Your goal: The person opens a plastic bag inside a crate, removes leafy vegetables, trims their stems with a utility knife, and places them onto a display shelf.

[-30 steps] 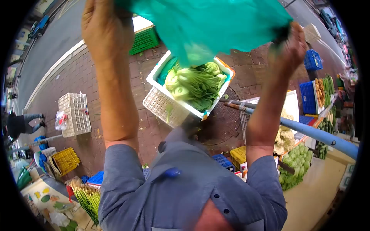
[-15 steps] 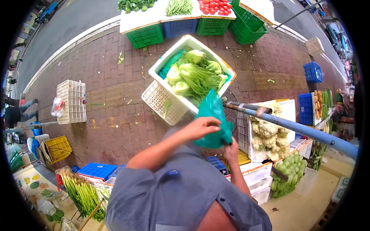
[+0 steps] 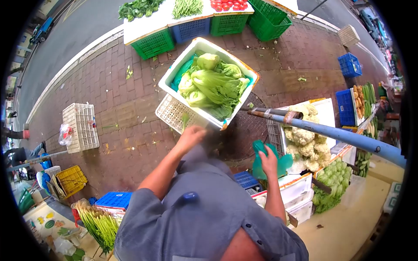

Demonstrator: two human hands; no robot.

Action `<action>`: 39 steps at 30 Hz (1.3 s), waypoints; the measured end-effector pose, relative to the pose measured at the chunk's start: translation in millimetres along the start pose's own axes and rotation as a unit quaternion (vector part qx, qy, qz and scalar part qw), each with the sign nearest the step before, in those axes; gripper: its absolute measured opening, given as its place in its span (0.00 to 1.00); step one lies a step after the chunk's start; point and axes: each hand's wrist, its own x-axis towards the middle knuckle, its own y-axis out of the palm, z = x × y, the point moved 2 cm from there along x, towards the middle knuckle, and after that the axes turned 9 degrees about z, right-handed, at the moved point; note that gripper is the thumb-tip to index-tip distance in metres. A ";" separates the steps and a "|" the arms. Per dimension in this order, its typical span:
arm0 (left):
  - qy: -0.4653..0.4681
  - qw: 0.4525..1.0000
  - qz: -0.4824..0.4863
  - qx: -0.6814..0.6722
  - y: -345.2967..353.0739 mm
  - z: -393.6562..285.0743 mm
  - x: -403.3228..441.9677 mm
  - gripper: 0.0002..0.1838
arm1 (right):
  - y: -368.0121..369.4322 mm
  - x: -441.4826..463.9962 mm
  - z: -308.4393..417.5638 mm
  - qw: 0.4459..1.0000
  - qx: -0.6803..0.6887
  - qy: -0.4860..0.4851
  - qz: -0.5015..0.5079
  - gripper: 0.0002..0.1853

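Note:
A white foam box [image 3: 166, 79] holds several leafy green vegetables [image 3: 217, 85] and some teal plastic along its inner side. It sits partly over a cream plastic crate [image 3: 172, 113], on which a loose green leaf [image 3: 185, 121] lies. My left hand [image 3: 192, 135] is just in front of this crate, its fingers loosely bent and nothing visible in them. Lower right of the foam box, my right hand [image 3: 269, 161] is closed on a teal plastic bag [image 3: 283, 163], which hangs crumpled beside the stacked white boxes.
A blue-grey pole [image 3: 335, 139] juts in from the right, over a tray of cauliflower [image 3: 307, 139]. Lettuce [image 3: 334, 185] lies behind the white boxes. A cream crate [image 3: 80, 128] stands on the left paving. Green beans [image 3: 187, 8] and tomatoes [image 3: 228, 5] are displayed ahead.
My left hand has come off the teal bag and moved left towards the cream crate. The right hand has carried the bag to the right, away from the foam box.

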 end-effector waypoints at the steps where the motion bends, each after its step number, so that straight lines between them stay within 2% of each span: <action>1: 0.012 0.999 0.000 0.044 -0.1 6.6 6.8 0.18 | -2.2 -6.8 78.2 0.987 0.133 -0.047 0.071 0.27; 2: 0.024 0.996 0.000 0.087 2.1 13.8 15.4 0.18 | -1.3 -18.6 147.8 0.954 0.237 -0.097 0.155 0.23; 3: 0.035 0.991 0.002 0.129 6.1 17.8 19.8 0.18 | -3.7 -28.5 200.1 0.926 0.223 -0.197 0.231 0.23; 4: 0.044 0.989 0.012 0.140 12.0 17.2 21.5 0.19 | -10.2 -39.7 249.3 0.876 0.198 -0.310 0.312 0.22; 5: 0.053 0.987 0.021 0.150 18.1 12.9 25.3 0.19 | -12.2 -50.2 284.1 0.839 0.171 -0.373 0.359 0.22; 6: 0.064 0.985 0.029 0.160 24.3 6.8 28.6 0.19 | -8.4 -56.4 307.8 0.794 0.142 -0.434 0.402 0.23; 7: 0.037 0.990 0.038 0.133 31.8 -5.1 25.4 0.20 | 0.9 -55.8 321.0 0.764 0.142 -0.463 0.427 0.22; 9: 0.040 0.989 0.047 0.131 38.0 -14.8 26.6 0.20 | 15.0 -54.0 338.9 0.699 0.136 -0.521 0.471 0.21; 11: 0.042 0.986 0.061 0.146 40.2 -22.3 28.2 0.20 | 18.1 -51.8 344.2 0.699 0.180 -0.536 0.438 0.19; 14: -0.025 0.996 0.079 0.028 40.9 -46.5 16.0 0.20 | -8.1 -43.9 355.5 0.688 0.289 -0.543 0.385 0.15; 15: -0.004 0.996 0.093 0.003 40.1 -51.4 12.9 0.20 | -18.6 -40.8 360.9 0.675 0.332 -0.546 0.369 0.13; 16: -0.004 0.993 0.110 -0.029 39.6 -56.6 11.0 0.20 | -24.3 -42.1 357.1 0.672 0.454 -0.466 0.355 0.12; 18: -0.001 0.986 0.140 -0.093 38.1 -71.1 6.2 0.20 | -33.9 -49.4 341.6 0.618 0.668 -0.281 0.304 0.10; 19: -0.018 0.968 0.169 -0.185 39.5 -85.5 -1.3 0.20 | -37.6 -40.3 330.6 0.694 0.625 -0.262 0.244 0.11; 20: 0.015 0.951 0.207 -0.231 39.9 -92.6 -0.9 0.22 | -37.1 -24.4 313.5 0.761 0.574 -0.241 0.181 0.13; 22: 0.000 0.932 0.296 -0.207 60.6 -127.9 -15.4 0.23 | -3.6 35.2 244.6 0.895 0.412 -0.168 0.029 0.14; 24: 0.032 0.944 0.322 -0.064 76.4 -132.1 -15.2 0.21 | 13.0 48.2 212.8 0.887 0.443 -0.132 0.004 0.14; 26: 0.072 0.954 0.290 0.036 86.6 -118.5 -6.4 0.20 | 24.4 59.0 188.6 0.875 0.472 -0.100 -0.021 0.14; 30: 0.036 0.975 0.217 0.040 100.5 -124.0 -4.5 0.14 | 40.3 76.2 159.7 0.857 0.506 -0.076 -0.059 0.16; 31: 0.088 0.974 0.202 0.051 102.5 -116.3 1.8 0.13 | 42.2 76.7 162.4 0.854 0.511 -0.075 -0.061 0.16; 33: 0.029 0.976 0.213 0.032 102.4 -118.0 9.5 0.22 | 44.0 73.6 176.3 0.858 0.508 -0.063 -0.047 0.18; 34: 0.004 0.976 0.217 0.022 103.1 -130.1 13.1 0.29 | 47.7 72.9 180.2 0.892 0.443 -0.077 -0.056 0.19; 35: -0.019 0.984 0.176 -0.003 104.8 -143.6 10.8 0.28 | 49.3 71.7 187.2 0.896 0.429 -0.104 -0.052 0.19; 37: 0.074 0.966 0.178 0.173 97.7 -89.3 54.5 0.26 | 48.1 69.9 204.2 0.899 0.417 -0.128 -0.036 0.18; 39: 0.042 0.961 0.193 0.191 90.4 -94.6 67.6 0.24 | 49.4 75.8 213.4 0.900 0.417 -0.126 -0.012 0.19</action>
